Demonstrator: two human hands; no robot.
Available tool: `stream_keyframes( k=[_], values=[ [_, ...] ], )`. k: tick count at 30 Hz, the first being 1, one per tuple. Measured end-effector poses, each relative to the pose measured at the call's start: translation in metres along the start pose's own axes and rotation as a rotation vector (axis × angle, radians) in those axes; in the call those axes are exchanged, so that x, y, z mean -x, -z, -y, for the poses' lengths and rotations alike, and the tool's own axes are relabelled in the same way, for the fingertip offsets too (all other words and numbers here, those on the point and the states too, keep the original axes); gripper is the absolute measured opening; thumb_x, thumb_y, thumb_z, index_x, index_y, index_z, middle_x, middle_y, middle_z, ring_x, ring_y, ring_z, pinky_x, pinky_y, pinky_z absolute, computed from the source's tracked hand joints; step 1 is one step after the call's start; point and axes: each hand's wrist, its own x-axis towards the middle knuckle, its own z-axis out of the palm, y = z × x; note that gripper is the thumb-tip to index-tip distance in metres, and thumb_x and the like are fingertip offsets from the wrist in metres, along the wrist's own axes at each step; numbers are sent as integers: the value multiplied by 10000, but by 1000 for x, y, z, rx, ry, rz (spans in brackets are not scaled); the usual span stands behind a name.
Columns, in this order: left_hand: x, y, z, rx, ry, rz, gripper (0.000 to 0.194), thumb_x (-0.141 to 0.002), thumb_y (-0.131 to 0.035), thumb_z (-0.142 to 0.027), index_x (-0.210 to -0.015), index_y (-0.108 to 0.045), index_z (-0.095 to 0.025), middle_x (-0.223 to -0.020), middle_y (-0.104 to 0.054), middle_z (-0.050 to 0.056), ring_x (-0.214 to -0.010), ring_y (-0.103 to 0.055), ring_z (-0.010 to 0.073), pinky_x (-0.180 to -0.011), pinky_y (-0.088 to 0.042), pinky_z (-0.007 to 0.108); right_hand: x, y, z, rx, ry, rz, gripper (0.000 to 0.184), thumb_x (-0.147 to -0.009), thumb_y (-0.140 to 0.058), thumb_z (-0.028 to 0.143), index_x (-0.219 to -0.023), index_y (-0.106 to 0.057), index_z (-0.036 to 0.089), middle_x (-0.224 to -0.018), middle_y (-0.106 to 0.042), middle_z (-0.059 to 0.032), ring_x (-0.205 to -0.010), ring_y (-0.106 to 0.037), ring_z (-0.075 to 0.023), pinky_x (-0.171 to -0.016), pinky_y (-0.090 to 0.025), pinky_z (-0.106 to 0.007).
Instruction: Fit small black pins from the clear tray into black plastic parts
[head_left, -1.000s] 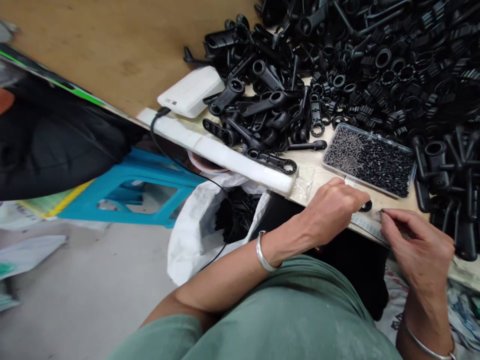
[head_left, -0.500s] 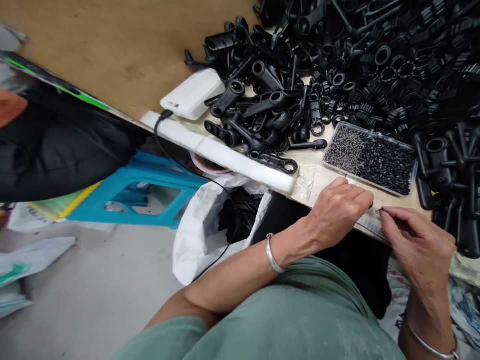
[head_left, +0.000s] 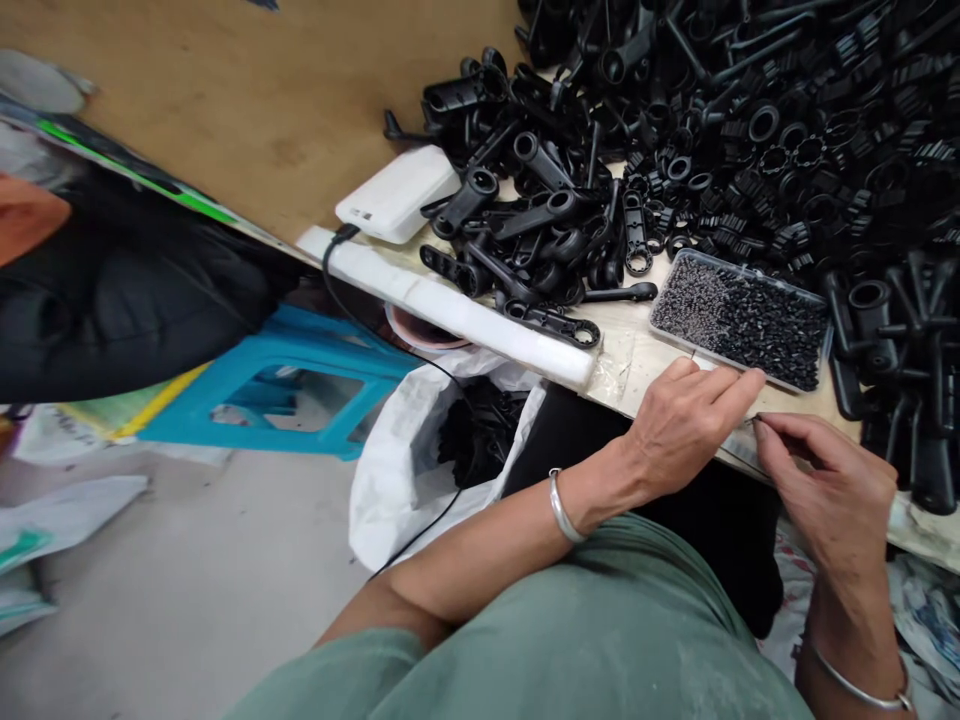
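At the table's front edge my left hand (head_left: 686, 425) is closed, its fingers curled toward my right hand; what it grips is hidden behind the fingers. My right hand (head_left: 832, 480) pinches a small dark part (head_left: 757, 418) between thumb and forefinger, too small to name. The fingertips of both hands are close together. Just beyond them lies a clear plastic box (head_left: 739, 378). Tiny grey metal pieces (head_left: 690, 290) fill its left side and tiny black pieces (head_left: 780, 330) its right.
A large heap of black plastic handle-like parts (head_left: 540, 215) and ribbed rings (head_left: 765, 125) covers the table behind. A white device (head_left: 397, 195) with a black cable sits at left. Below are a white sack (head_left: 382, 490) of black parts and a blue stool (head_left: 262, 420).
My left hand has shifted slightly right and its fingers now overlap nearer the right fingertips. My right hand has moved a little left, still pinching. The view has shifted slightly.
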Motion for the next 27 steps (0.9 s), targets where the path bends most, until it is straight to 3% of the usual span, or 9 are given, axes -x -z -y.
stream_keyframes(
  k=[3,7,12,15,19,27],
  values=[
    [4,4,3,64,7,-77,294,-1048,-324,-114,-1174,-590,-109,-914,-751,27,-792,-685,117,-822,-414,318,-2,0,2,7,27,1,83,-874,-655,123,-827,-662,191,-753,-722,10,-620,-668,-110,-648,-543,-210],
    [15,17,13,133,56,-167,194,-1026,-445,-127,-1142,-598,-151,-1086,-761,57,-1038,-704,147,-988,-405,357,-1,2,2,19,26,6,74,-875,-657,131,-828,-668,187,-757,-726,9,-619,-670,-111,-655,-546,-211],
    [29,23,17,265,112,-160,123,-993,-549,-178,-1094,-607,-139,-1011,-767,67,-940,-727,149,-835,-532,282,0,2,0,53,24,17,72,-880,-656,155,-819,-677,187,-757,-728,5,-632,-676,-118,-646,-544,-215],
    [32,18,11,325,120,-227,116,-983,-555,-166,-1082,-612,-142,-985,-766,56,-914,-724,142,-857,-558,278,-2,2,4,78,15,54,71,-890,-646,174,-829,-680,188,-762,-730,-3,-634,-674,-123,-633,-541,-224],
    [34,13,5,347,137,-211,126,-984,-553,-165,-1090,-616,-138,-975,-765,58,-898,-721,141,-852,-572,284,-5,3,9,124,37,105,81,-910,-612,182,-862,-674,200,-783,-734,-20,-662,-684,-140,-670,-547,-258],
    [36,14,6,377,153,-198,147,-983,-556,-162,-1112,-615,-123,-1006,-761,69,-930,-716,135,-872,-577,274,-6,0,11,225,210,135,91,-919,-574,127,-930,-643,185,-822,-729,-42,-724,-680,-147,-747,-526,-266]
  ],
)
